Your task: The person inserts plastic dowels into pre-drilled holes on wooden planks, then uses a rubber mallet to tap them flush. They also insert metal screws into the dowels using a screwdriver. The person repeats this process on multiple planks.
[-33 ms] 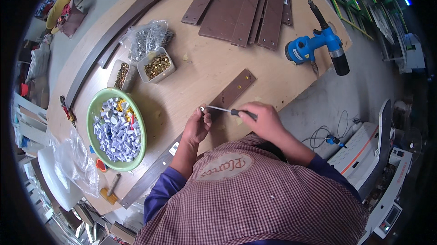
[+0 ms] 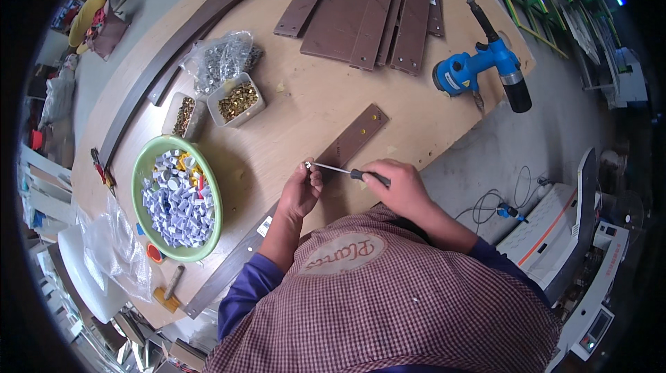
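Note:
My right hand is wrapped round the dark handle of a screwdriver, whose metal shaft points left. At its tip, my left hand pinches a small pale, shiny piece, too small to name. The screwdriver's tip meets or nearly meets this piece; I cannot tell which. Beneath and beyond the shaft, a brown strip lies slantwise on the wooden table. Two yellow-gold fittings show near its far end, and its near part is hidden behind my hands.
Left of my hands stands a green basin of small white pieces. Beyond it are two tubs of brass fittings and a bag of metal parts. Brown boards lie at the back; a blue power tool stands near the right edge.

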The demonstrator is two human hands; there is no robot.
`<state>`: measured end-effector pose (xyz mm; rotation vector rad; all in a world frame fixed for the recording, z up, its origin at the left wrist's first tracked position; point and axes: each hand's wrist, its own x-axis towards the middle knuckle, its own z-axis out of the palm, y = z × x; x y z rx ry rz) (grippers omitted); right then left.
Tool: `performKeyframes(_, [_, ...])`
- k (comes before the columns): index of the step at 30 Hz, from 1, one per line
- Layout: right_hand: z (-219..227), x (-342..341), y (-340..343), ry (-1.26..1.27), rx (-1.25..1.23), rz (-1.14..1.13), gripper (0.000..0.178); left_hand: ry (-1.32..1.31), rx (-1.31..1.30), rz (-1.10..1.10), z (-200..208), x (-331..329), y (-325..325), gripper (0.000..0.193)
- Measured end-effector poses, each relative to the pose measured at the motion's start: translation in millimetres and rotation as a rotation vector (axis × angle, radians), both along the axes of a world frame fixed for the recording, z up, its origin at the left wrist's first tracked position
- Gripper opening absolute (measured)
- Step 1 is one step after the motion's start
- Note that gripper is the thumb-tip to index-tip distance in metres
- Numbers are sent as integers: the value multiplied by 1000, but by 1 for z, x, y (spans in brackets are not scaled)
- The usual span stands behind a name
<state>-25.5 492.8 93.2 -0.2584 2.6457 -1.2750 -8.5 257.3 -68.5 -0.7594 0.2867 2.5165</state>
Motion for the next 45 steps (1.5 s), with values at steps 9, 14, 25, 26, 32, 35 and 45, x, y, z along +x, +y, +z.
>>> performKeyframes(9, [-13,38,-2,120,89,-67,15,-204,81,-42,9,-14,22,25])
performKeyframes(14, [-19,47,-7,161,13,-168,20,-220,18,7,14,-19,40,26])
performKeyframes(25, [-32,35,31,-84,143,-307,34,-297,-91,-188,-13,-67,130,35])
performKeyframes(26, [-31,29,36,-130,189,-312,34,-326,-68,-204,-16,-73,136,37])
performKeyframes(32, [-28,-14,45,-208,401,-194,30,-274,-92,-329,-28,-89,144,38])
performKeyframes(35, [-22,-35,46,-216,492,-91,26,1,-476,-547,-22,-74,120,34])
performKeyframes(45, [5,-123,34,213,969,719,12,928,-1388,-485,2,-8,28,21])
